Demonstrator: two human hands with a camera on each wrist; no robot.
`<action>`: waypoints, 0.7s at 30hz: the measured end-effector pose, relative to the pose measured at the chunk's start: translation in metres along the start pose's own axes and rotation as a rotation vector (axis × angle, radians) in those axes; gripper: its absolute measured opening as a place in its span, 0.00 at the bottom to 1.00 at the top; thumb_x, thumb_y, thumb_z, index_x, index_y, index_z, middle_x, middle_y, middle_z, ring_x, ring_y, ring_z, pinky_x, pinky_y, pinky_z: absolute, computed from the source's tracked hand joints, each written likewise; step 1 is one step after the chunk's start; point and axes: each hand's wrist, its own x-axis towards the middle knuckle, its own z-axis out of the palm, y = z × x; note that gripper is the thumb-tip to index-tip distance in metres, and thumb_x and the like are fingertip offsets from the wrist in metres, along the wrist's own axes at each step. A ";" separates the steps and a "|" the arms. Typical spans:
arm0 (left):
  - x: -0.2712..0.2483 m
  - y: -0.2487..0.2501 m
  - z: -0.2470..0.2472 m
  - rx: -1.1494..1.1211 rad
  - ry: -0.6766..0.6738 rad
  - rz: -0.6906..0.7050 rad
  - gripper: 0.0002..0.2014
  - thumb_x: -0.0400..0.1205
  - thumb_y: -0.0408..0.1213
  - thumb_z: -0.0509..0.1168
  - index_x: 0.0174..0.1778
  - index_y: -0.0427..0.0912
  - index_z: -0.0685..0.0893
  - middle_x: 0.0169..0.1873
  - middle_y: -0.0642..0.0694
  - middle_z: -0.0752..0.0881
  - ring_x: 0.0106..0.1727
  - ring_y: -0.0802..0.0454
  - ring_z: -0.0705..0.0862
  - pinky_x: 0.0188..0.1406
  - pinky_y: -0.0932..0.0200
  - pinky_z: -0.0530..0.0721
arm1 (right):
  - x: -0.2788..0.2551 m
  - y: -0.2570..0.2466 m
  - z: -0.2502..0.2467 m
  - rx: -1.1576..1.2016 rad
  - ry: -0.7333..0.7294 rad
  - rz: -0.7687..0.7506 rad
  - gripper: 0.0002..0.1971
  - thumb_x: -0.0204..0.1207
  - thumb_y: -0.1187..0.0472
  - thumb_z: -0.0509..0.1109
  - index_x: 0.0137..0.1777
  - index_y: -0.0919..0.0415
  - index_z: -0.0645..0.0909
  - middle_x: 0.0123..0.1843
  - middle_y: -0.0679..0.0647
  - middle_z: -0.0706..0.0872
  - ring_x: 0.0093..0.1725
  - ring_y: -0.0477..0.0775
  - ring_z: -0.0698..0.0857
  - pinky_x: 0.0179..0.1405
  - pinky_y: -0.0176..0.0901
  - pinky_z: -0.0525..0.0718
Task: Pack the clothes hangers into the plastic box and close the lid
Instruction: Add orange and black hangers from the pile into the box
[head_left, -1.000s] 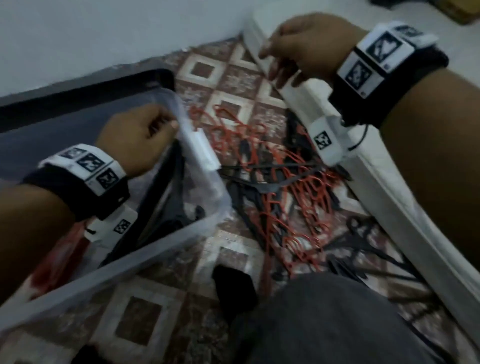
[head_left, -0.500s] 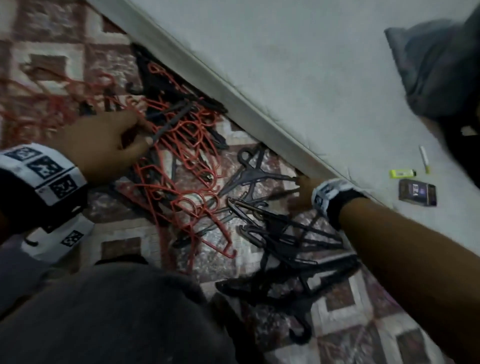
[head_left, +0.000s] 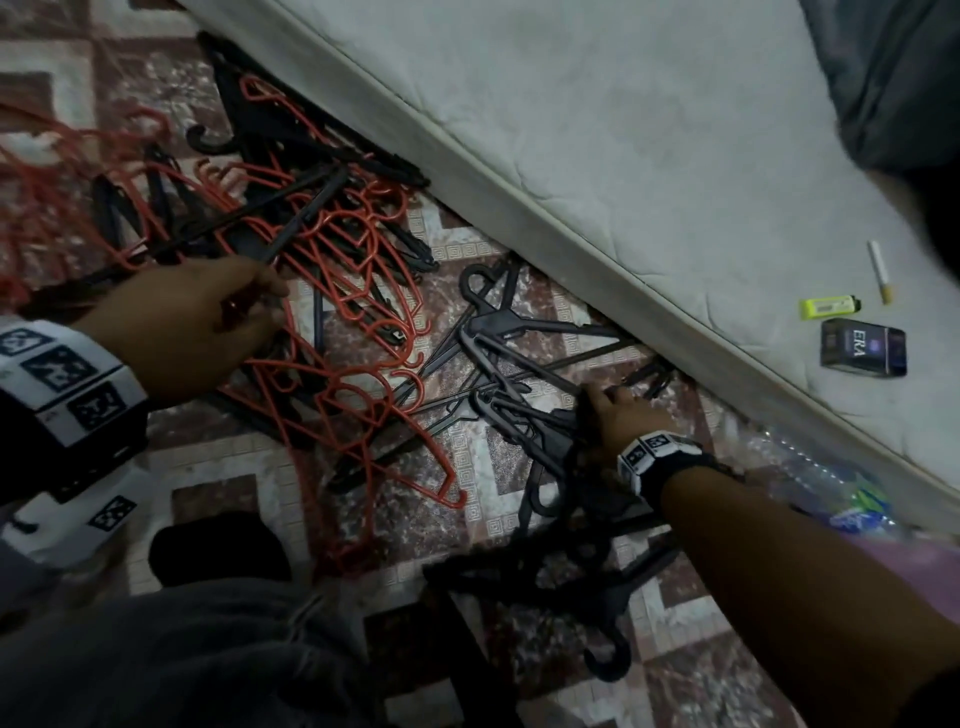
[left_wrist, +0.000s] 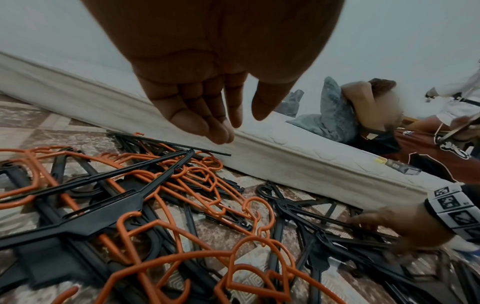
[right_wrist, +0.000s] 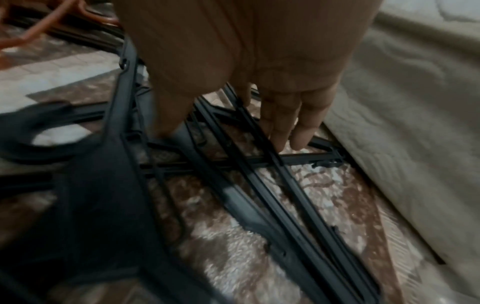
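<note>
A tangle of orange hangers (head_left: 353, 312) and black hangers (head_left: 509, 353) lies on the patterned floor beside a mattress. My left hand (head_left: 260, 306) hovers over the orange pile, next to a long black hanger bar. In the left wrist view that hand (left_wrist: 241, 125) is empty, its fingers loosely bent above the orange hangers (left_wrist: 197, 179). My right hand (head_left: 608, 402) reaches down onto the black pile near the mattress edge. In the right wrist view its straight fingers (right_wrist: 285, 135) and thumb touch the black hanger bars (right_wrist: 259, 185). The plastic box is out of view.
The mattress (head_left: 571, 156) runs diagonally behind the hangers, with a lighter (head_left: 826, 307), a cigarette (head_left: 880, 270) and a dark pack (head_left: 862, 347) on it. A plastic bottle (head_left: 831, 483) lies by my right forearm. My knee (head_left: 182, 649) fills the near left. Another person (left_wrist: 369, 107) lies on the mattress.
The view has swung from the box to the hanger pile. My left hand left the box and came over the orange hangers. My right hand dropped from the mattress onto the black hangers.
</note>
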 end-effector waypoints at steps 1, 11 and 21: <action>-0.002 0.001 0.000 -0.015 0.003 0.000 0.12 0.82 0.51 0.62 0.61 0.58 0.79 0.39 0.60 0.82 0.31 0.63 0.79 0.26 0.65 0.72 | 0.002 0.001 -0.005 0.080 0.023 0.034 0.47 0.66 0.35 0.75 0.79 0.47 0.54 0.72 0.61 0.73 0.65 0.68 0.80 0.59 0.59 0.83; -0.022 0.003 0.009 -0.038 -0.063 -0.029 0.13 0.78 0.57 0.58 0.55 0.62 0.78 0.42 0.53 0.86 0.33 0.58 0.83 0.34 0.56 0.79 | -0.058 -0.001 0.032 -0.161 0.188 -0.428 0.52 0.59 0.28 0.58 0.84 0.49 0.52 0.82 0.65 0.56 0.79 0.70 0.64 0.72 0.63 0.68; -0.008 0.004 0.017 -0.017 -0.142 -0.044 0.12 0.82 0.51 0.63 0.60 0.58 0.79 0.41 0.65 0.81 0.38 0.56 0.84 0.38 0.53 0.85 | -0.026 -0.019 0.036 0.019 0.219 -0.114 0.59 0.59 0.28 0.69 0.82 0.42 0.34 0.84 0.65 0.54 0.78 0.70 0.64 0.73 0.68 0.68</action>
